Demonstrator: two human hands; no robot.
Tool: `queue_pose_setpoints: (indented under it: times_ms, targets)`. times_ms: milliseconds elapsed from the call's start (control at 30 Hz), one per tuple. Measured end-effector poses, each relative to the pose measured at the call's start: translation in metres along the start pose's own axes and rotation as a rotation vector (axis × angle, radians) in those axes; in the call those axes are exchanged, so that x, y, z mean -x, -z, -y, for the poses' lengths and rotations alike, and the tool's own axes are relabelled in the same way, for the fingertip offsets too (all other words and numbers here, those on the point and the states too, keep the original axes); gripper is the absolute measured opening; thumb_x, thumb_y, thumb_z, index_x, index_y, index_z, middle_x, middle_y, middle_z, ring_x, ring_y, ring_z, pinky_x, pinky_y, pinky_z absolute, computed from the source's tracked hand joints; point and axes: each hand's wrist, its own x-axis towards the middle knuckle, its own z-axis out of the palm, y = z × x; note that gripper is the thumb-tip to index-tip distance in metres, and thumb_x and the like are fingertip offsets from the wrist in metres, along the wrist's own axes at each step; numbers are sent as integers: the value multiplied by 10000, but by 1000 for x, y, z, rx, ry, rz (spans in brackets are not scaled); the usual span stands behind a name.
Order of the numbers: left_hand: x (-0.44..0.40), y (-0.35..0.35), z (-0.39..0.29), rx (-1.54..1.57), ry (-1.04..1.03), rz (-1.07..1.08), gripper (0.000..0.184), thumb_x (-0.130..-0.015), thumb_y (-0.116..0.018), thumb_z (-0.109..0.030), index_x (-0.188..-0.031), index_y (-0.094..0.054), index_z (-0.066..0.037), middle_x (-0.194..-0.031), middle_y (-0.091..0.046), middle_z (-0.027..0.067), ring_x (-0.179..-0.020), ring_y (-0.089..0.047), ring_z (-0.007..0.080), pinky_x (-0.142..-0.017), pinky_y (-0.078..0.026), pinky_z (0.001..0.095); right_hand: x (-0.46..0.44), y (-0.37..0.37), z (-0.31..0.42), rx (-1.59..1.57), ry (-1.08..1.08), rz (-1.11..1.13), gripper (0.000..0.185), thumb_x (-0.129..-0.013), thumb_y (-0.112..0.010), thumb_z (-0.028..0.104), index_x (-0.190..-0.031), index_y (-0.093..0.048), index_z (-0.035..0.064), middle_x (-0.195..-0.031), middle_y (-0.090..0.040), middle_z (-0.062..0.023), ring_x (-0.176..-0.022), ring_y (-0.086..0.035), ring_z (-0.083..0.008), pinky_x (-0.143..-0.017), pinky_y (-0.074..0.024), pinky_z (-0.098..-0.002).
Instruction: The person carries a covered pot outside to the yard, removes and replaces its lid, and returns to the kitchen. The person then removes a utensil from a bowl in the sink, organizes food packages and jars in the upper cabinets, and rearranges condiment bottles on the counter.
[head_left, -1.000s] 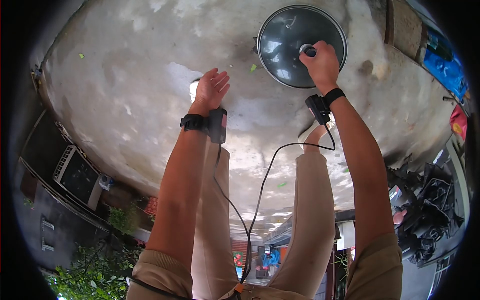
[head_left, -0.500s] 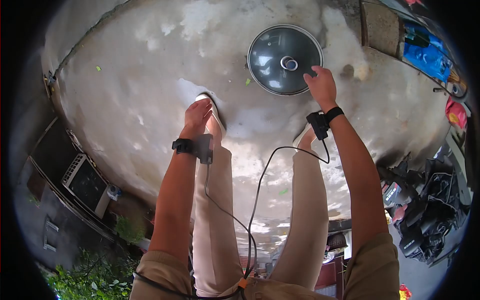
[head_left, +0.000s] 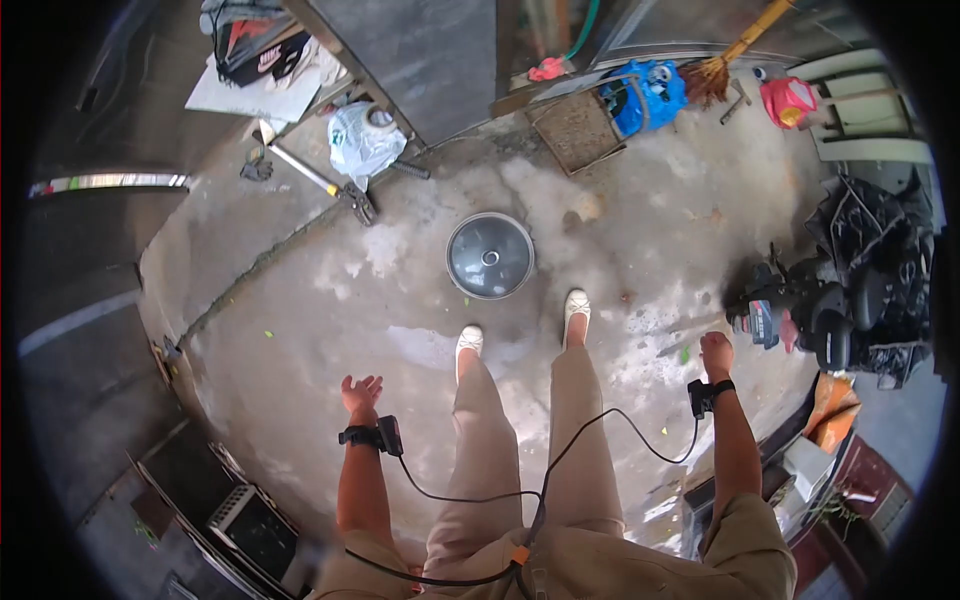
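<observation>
A round dark glass lid (head_left: 512,262) with a metal rim and a small knob lies on the concrete floor, just ahead of my shoes. Whatever is under it is hidden. My left hand (head_left: 361,393) hangs out to the left with its fingers apart and nothing in it. Out to the right, my right hand (head_left: 716,355) has its fingers curled in, and no object shows in it. Both hands are well away from the lid. Each wrist wears a black strap with a small box, joined by a black cable (head_left: 575,440).
Long-handled cutters (head_left: 355,203) and a white plastic bag (head_left: 362,140) lie ahead left. Ahead right are a shallow tray (head_left: 575,130), a blue bag (head_left: 650,95) and a broom (head_left: 710,75). A black-covered scooter (head_left: 840,300) stands at the right.
My right hand has moved away from the lid, out to the right, and its fingers have curled. My left hand has swung outward and opened. The view now takes in more floor ahead.
</observation>
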Motion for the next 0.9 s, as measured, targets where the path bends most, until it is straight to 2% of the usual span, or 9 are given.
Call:
queue_pose_setpoints:
  times_ms: [133,233,333,467,533,600,700,800,900]
  targets:
    - [50,10,-56,-125,-76,100,743,-835,-517,80,-1463,-215,-178,-1286,-508,279,-936,-666,378,-761,-562,430,168,74,-70,-366,-293,-190,204,-790,-615,179,-914,-683,32,-770,-669,-76,-625,-657,-175,-561,-552,-312]
    - [-32,20,-74,-657,-358,92,787,-884,-607,-131,-1495,-112,-153,-1300,-498,252,-984,-655,336,-804,-538,457,306,69,-155,-575,-508,-319,197,-780,-625,173,-903,-684,31,-749,-667,-71,-596,-651,-172,-563,-552,-310]
    - [81,-19,-129,-931,-765,-80,892,-787,-712,-235,-1487,-170,-128,-1291,-511,241,-1042,-607,345,-884,-489,458,463,57,-210,-580,-806,-384,184,-772,-634,167,-881,-684,27,-734,-671,-75,-582,-656,-183,-568,-551,-313]
    - [180,-67,-147,-943,-866,7,746,-783,-646,-248,-1422,-304,-72,-1296,-531,236,-1110,-559,441,-949,-462,487,678,-11,-301,-566,-1236,-411,239,-786,-569,226,-883,-692,46,-715,-681,-150,-625,-683,-261,-675,-547,-378]
    - [147,-113,-149,-1037,-1075,52,672,-790,-637,-283,-1375,-376,-81,-1238,-576,220,-1096,-566,434,-931,-463,503,783,-38,-315,-594,-1407,-471,222,-771,-574,203,-878,-697,52,-714,-684,-141,-652,-687,-260,-674,-545,-370]
    - [264,-105,-102,-1076,-1292,315,637,-789,-639,-308,-1349,-422,-97,-1187,-604,221,-1081,-571,435,-909,-464,517,884,-91,-344,-637,-1528,-482,210,-773,-590,186,-882,-682,33,-727,-680,-131,-640,-687,-241,-622,-555,-361]
    - [339,-125,6,-1152,-1307,202,640,-786,-650,-328,-1341,-433,-96,-1187,-600,227,-1075,-572,435,-896,-463,522,1013,-159,-370,-725,-1676,-442,199,-776,-610,163,-889,-668,11,-753,-680,-126,-641,-693,-226,-572,-565,-352]
    - [442,-108,150,-1293,-1330,417,646,-773,-640,-304,-1324,-443,-30,-1219,-581,240,-1053,-585,410,-879,-472,496,1124,-213,-382,-903,-1900,-464,200,-776,-614,191,-881,-702,45,-736,-688,-135,-651,-691,-241,-675,-557,-353]
    - [530,-70,271,-1444,-1339,593,655,-761,-630,-280,-1307,-453,35,-1251,-562,254,-1032,-599,385,-861,-482,469,1243,-289,-397,-1243,-2030,-585,219,-787,-613,142,-945,-679,6,-769,-679,-122,-619,-686,-248,-570,-574,-335]
